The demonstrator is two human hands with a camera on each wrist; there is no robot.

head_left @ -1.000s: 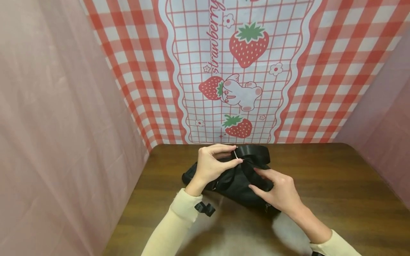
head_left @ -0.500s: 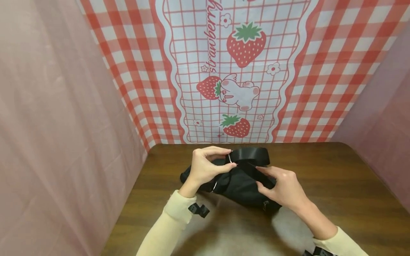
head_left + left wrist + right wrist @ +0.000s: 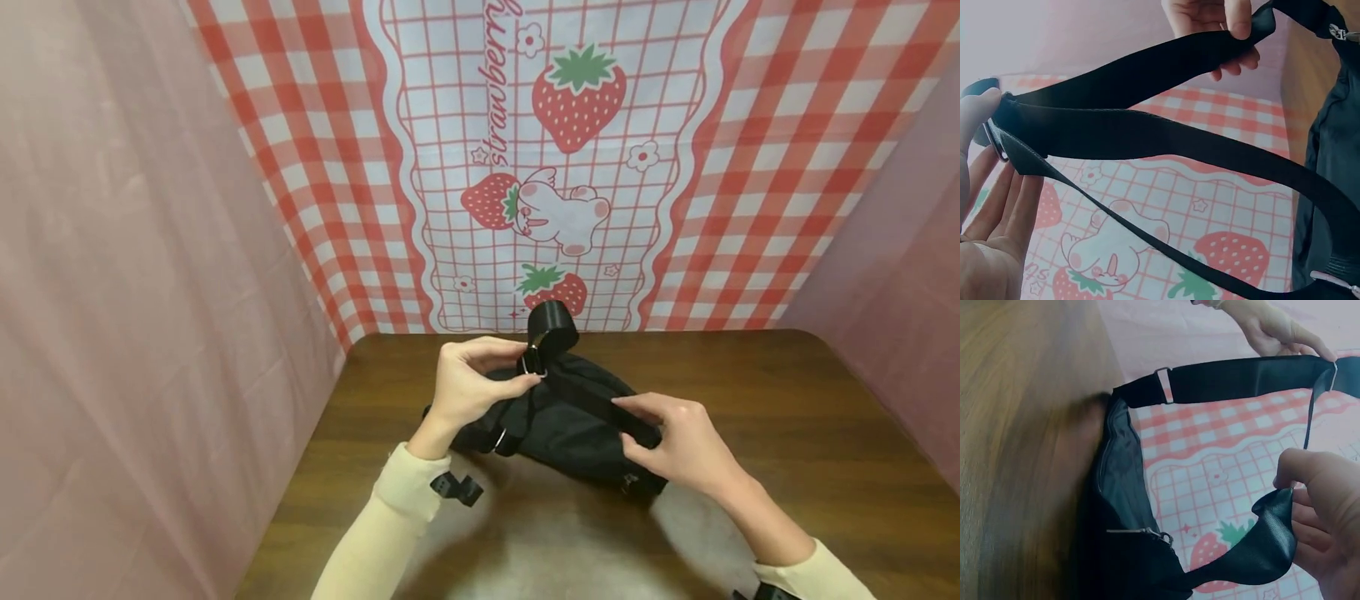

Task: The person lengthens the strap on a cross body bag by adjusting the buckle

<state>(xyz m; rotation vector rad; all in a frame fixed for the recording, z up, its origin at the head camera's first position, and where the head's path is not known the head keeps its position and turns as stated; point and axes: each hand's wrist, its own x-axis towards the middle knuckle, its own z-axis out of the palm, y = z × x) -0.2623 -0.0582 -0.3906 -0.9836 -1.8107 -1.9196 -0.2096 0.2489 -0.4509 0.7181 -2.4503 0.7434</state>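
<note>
A black bag (image 3: 577,442) lies on the table, its black webbing strap (image 3: 588,400) raised above it. With thumb and fingers my left hand (image 3: 468,387) pinches the strap at a metal slider buckle (image 3: 534,363). A loop of webbing (image 3: 553,327) stands up beyond that buckle. Farther right, my right hand (image 3: 686,442) pinches the strap, which runs fairly straight between both hands. In the right wrist view a second metal ring (image 3: 1165,385) joins the strap near the bag's end, and a zipper pull (image 3: 1161,536) shows on the bag. My left fingers partly cover the slider.
The brown wooden table (image 3: 795,417) extends around the bag. Behind it hangs a red-checked strawberry cloth (image 3: 420,167), with a pink curtain (image 3: 150,292) at the left and another (image 3: 892,242) at the right. Small black devices (image 3: 457,488) sit on the cuffs.
My right hand has moved right, drawing its stretch of strap straighter. My left hand has shifted slightly left; the webbing loop at the slider has become smaller and turned upright.
</note>
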